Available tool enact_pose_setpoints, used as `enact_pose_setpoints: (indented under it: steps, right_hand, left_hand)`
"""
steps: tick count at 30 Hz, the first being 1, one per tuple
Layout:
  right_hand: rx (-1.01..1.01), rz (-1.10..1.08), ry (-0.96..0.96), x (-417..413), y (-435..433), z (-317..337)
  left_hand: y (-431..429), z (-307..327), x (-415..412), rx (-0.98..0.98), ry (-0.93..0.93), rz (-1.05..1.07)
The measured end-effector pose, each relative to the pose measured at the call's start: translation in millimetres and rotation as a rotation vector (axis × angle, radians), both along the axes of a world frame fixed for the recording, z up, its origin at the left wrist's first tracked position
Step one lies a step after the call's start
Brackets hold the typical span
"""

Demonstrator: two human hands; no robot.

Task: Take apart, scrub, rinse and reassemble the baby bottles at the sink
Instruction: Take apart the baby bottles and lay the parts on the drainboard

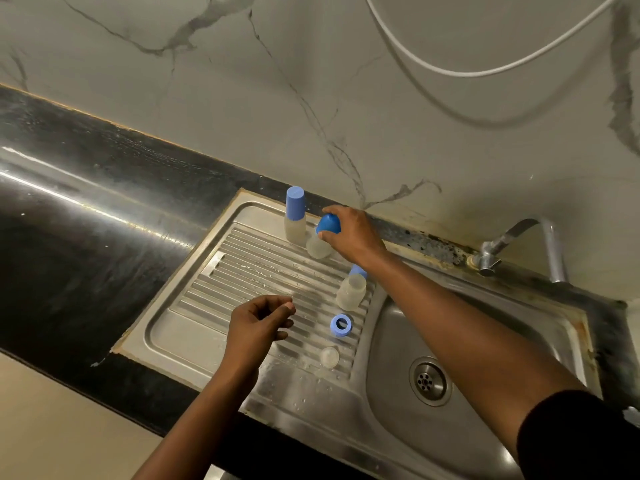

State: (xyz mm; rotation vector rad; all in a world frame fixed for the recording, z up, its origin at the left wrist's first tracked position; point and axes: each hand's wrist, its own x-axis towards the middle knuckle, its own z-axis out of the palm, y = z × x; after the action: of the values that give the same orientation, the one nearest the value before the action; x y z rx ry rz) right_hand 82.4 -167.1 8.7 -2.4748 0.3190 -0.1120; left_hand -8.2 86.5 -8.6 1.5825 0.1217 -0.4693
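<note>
Three baby bottles stand on the ribbed steel drainboard (194,299). The far one (295,216) is upright with a tall light-blue cap. Next to it, my right hand (349,233) grips the round blue cap of a second bottle (318,247), which tilts slightly. A third bottle (351,292) stands nearer the basin, partly hidden by my right forearm. A loose blue screw ring (341,324) and a clear teat (329,357) lie on the drainboard in front of it. My left hand (258,323) hovers over the drainboard with fingers loosely curled and nothing in it.
The sink basin (485,427) with its drain (427,380) lies to the right. A metal tap (519,244) comes out of the wall behind it. A black countertop (69,220) runs to the left. A white hose (485,69) hangs on the marble wall.
</note>
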Motion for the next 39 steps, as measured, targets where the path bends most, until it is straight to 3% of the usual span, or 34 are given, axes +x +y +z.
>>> enact_pose_setpoints:
  steps: [4, 8, 13, 19, 27, 32, 39]
  right_hand:
    - [0.138, -0.019, -0.041, -20.7, 7.9, 17.7]
    - [0.273, -0.021, -0.011, -53.1, 23.4, 31.7]
    - [0.511, -0.02, 0.05, -94.7, 55.7, 38.3]
    - [0.696, -0.037, 0.086, -128.4, 84.1, 48.9]
    - [0.719, -0.079, 0.166, -144.7, 103.9, 44.9]
    - [0.693, -0.01, 0.175, -145.4, 104.8, 47.2]
    - [0.896, 0.128, 0.168, -141.4, 88.0, 59.8]
  left_hand:
    - [1.7, 9.3, 2.1, 0.057, -0.123, 0.0]
    - [7.5, 16.4, 1.9, 0.213, -0.364, -0.059]
    - [13.7, 25.5, 2.3, 0.251, -0.625, -0.215]
    - [30.0, 32.6, -1.0, 0.194, -0.62, -0.312]
    - [50.6, 37.6, -1.5, 0.07, -0.65, -0.421]
    - [58.1, 35.5, -0.6, 0.009, -0.519, -0.429]
    - [61.1, 42.4, 4.2, -0.114, -0.342, -0.384]
